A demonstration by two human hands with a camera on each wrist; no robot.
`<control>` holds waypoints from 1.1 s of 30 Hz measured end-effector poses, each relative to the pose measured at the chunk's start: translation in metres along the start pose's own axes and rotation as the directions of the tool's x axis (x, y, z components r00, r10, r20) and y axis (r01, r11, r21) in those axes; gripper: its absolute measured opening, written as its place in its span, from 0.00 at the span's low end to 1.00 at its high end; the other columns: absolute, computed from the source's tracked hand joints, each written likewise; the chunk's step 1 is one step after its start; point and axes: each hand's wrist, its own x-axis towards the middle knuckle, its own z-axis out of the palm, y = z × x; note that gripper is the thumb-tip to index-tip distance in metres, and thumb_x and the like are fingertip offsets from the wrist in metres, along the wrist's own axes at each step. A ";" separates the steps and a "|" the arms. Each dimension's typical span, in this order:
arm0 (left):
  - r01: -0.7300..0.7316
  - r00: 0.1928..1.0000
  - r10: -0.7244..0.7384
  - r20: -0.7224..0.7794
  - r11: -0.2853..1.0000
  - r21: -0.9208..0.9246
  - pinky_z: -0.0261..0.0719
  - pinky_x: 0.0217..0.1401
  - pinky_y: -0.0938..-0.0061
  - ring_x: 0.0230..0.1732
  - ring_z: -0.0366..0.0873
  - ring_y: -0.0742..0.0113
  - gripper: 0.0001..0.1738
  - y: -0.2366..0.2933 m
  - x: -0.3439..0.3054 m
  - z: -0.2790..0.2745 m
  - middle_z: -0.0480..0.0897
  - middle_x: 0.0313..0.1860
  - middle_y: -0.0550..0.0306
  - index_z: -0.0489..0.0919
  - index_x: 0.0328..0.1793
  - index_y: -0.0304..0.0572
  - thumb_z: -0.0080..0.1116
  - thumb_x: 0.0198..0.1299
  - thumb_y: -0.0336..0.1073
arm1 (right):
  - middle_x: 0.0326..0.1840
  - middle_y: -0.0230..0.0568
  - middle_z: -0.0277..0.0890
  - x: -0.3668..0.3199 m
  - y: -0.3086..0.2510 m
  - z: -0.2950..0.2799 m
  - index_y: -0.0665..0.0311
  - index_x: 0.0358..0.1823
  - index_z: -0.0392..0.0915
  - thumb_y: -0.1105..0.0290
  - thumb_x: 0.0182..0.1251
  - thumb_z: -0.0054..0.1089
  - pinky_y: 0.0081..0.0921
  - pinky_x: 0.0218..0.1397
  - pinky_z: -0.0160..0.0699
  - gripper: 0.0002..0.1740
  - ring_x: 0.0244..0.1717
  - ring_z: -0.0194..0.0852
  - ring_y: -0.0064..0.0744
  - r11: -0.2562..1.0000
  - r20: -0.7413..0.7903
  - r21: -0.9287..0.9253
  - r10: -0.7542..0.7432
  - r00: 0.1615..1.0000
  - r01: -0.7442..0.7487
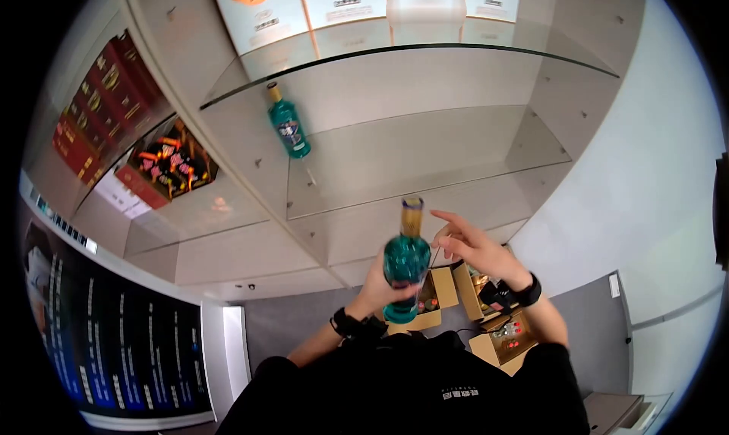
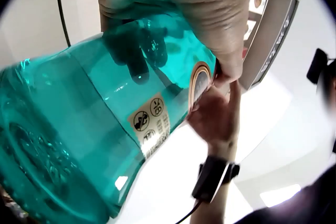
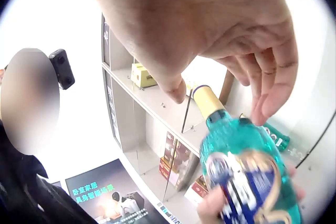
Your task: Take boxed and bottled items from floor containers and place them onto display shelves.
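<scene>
My left hand (image 1: 373, 289) grips a teal glass bottle (image 1: 406, 262) with a gold neck, held upright in front of my chest in the head view. In the left wrist view the fingers wrap the bottle (image 2: 84, 113), whose base points lower left. My right hand (image 1: 486, 254) is just right of the bottle's neck, its fingers loosely bent and holding nothing. The right wrist view shows that hand (image 3: 210, 40) above the gold cap (image 3: 207, 100); whether a fingertip touches the bottle, I cannot tell. A similar teal bottle (image 1: 288, 128) stands at the left of the glass shelf (image 1: 425, 162).
Boxes (image 1: 345, 2) line the upper glass shelf. Red boxes (image 1: 106, 101) and a black patterned box (image 1: 173, 165) fill the left cabinet. Open cartons (image 1: 497, 344) with bottles lie on the floor (image 1: 281, 321) below my hands. A dark display panel (image 1: 114, 329) stands at left.
</scene>
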 end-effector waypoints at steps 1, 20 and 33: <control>-0.018 0.999 0.016 -0.028 0.994 -0.108 0.70 0.56 0.69 0.51 0.72 0.69 0.39 0.014 0.007 -0.001 0.73 0.50 0.55 0.59 0.62 0.37 0.67 0.44 0.32 | 0.50 0.40 0.71 0.001 0.006 0.004 0.63 0.68 0.50 0.64 0.63 0.53 0.23 0.44 0.71 0.34 0.40 0.70 0.24 0.991 -0.107 -0.071 -0.120 0.987 0.112; 0.188 0.949 -0.246 -0.197 0.943 -0.273 0.68 0.57 0.71 0.55 0.69 0.68 0.32 0.057 0.031 -0.011 0.71 0.54 0.55 0.57 0.64 0.38 0.59 0.56 0.34 | 0.46 0.50 0.70 0.041 0.077 0.093 0.70 0.60 0.47 0.66 0.51 0.67 0.29 0.49 0.73 0.42 0.46 0.73 0.33 0.955 -0.293 0.152 -0.204 0.934 0.256; 0.222 0.973 -0.226 -0.040 0.972 -0.083 0.65 0.59 0.74 0.56 0.69 0.67 0.22 0.002 -0.022 -0.059 0.72 0.55 0.52 0.61 0.62 0.35 0.45 0.65 0.36 | 0.51 0.44 0.66 0.118 0.051 0.034 0.68 0.59 0.52 0.67 0.45 0.71 0.28 0.53 0.69 0.43 0.52 0.67 0.30 0.939 -0.327 0.035 -0.312 0.892 0.341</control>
